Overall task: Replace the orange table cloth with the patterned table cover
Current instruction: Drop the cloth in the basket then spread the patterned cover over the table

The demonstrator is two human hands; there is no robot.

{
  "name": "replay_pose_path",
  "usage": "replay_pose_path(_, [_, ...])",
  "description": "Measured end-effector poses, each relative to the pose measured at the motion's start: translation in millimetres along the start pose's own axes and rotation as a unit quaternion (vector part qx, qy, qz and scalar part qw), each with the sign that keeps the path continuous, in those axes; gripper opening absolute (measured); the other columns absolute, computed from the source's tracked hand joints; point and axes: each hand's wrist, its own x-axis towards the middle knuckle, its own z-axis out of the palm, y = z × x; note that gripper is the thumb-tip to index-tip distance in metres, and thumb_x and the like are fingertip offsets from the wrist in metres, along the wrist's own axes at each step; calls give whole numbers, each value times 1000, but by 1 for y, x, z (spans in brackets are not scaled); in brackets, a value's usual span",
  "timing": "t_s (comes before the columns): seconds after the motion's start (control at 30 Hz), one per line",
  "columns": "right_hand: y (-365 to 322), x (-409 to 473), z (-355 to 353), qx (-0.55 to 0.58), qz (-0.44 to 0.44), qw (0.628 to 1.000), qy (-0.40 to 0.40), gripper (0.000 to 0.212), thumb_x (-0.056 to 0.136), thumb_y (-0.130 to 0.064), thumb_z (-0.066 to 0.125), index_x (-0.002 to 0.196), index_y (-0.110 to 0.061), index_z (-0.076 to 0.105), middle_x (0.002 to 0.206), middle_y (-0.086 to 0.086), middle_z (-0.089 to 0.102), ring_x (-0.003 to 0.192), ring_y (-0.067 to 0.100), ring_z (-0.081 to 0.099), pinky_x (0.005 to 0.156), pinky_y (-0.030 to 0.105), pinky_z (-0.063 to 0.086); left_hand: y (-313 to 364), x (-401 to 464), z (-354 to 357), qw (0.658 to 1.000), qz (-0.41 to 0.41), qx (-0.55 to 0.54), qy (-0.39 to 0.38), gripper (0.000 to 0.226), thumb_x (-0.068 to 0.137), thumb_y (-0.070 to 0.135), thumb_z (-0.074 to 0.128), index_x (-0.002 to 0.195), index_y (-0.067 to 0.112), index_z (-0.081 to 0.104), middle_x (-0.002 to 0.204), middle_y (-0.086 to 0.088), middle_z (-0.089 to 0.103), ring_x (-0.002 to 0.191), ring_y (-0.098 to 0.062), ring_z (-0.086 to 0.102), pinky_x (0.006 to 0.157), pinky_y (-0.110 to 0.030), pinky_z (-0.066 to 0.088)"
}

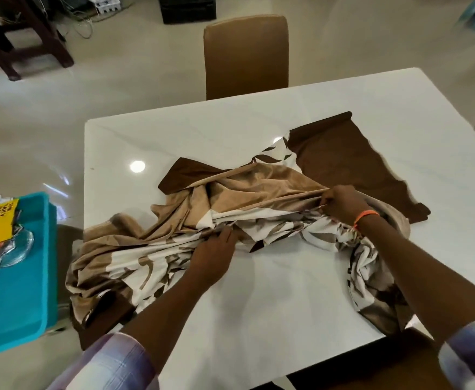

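While the right hand (340,205) pinches a gathered fold of the patterned cover (197,220), the left hand (212,258) grips a bunched ridge of it nearer the middle. It lies crumpled across the white desk (258,305), spilling over the near-left edge, beside a teal tray (14,291).

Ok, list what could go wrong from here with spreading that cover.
1. The patterned cover is bunched and twisted between the left hand and right hand; pulling could tighten the tangle.
2. Its left end hangs off the table beside the teal tray; a wide sweep might snag the tray.
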Motion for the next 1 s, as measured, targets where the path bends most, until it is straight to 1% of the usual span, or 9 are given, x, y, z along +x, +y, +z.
replay_pose_path(0.13, [-14,-4,4,46,-36,998,-20,2,77,-20,77,78,-21,75,68,2,66,63,18,62,62,25,45,31,21,-8,996,-17,-75,-47,71,90,49,58,148,24,26,143,-4,41,101,-30,64,71,-40,57])
replay_pose_path(0.23, [-42,-13,25,40,-135,990,1,14,75,-4,72,85,-12,77,78,7,71,69,18,59,64,25,39,66,37,-14,993,-20,-86,-77,60,96,28,56,149,20,28,140,-9,48,106,-37,62,85,-46,53])
replay_pose_path(0.33, [-27,-13,31,-25,-152,988,19,12,76,1,64,76,-6,74,77,15,70,73,30,63,65,28,39,61,40,-17,998,-2,-22,-57,32,98,9,45,128,14,57,123,-12,58,98,-32,66,79,-41,54])
replay_pose_path(0.47, [55,-1,3,-76,-21,992,102,19,82,-9,58,87,-1,75,87,25,70,84,41,67,76,44,53,15,16,-24,1000,6,-3,-22,28,87,1,57,109,13,70,111,-15,63,80,-36,69,66,-40,56])
replay_pose_path(0.6, [126,-14,-41,-44,200,961,185,19,75,-8,73,77,10,69,81,36,64,82,50,63,75,46,51,-45,-41,-20,985,-140,82,-62,18,65,4,81,79,12,73,82,-13,69,57,-34,67,45,-37,55])
replay_pose_path(0.67, [134,-18,-41,-42,238,957,163,26,76,-13,71,79,12,68,85,37,63,85,52,62,80,51,53,-44,-55,-29,968,-203,87,-116,12,78,8,73,89,12,73,87,-9,72,74,-30,71,61,-38,59])
replay_pose_path(0.77, [104,-20,-13,-25,208,969,128,36,68,-28,54,84,1,68,94,30,64,89,48,62,82,50,53,-12,-46,-44,962,-201,126,-137,28,96,13,45,112,18,67,112,-4,68,105,-22,66,86,-34,52])
replay_pose_path(0.87, [28,-35,20,-43,75,985,152,43,77,-40,58,114,-18,62,117,16,59,101,39,59,86,46,50,37,-30,-51,980,-142,62,-126,27,92,13,50,114,17,64,116,-5,63,104,-26,66,80,-36,53])
replay_pose_path(1.0, [-20,-43,62,-119,-53,990,44,82,74,-47,72,141,-23,31,142,12,38,112,36,54,85,50,50,80,-15,-34,982,-91,-103,-132,49,91,39,55,133,15,43,133,-8,46,110,-34,60,81,-40,50])
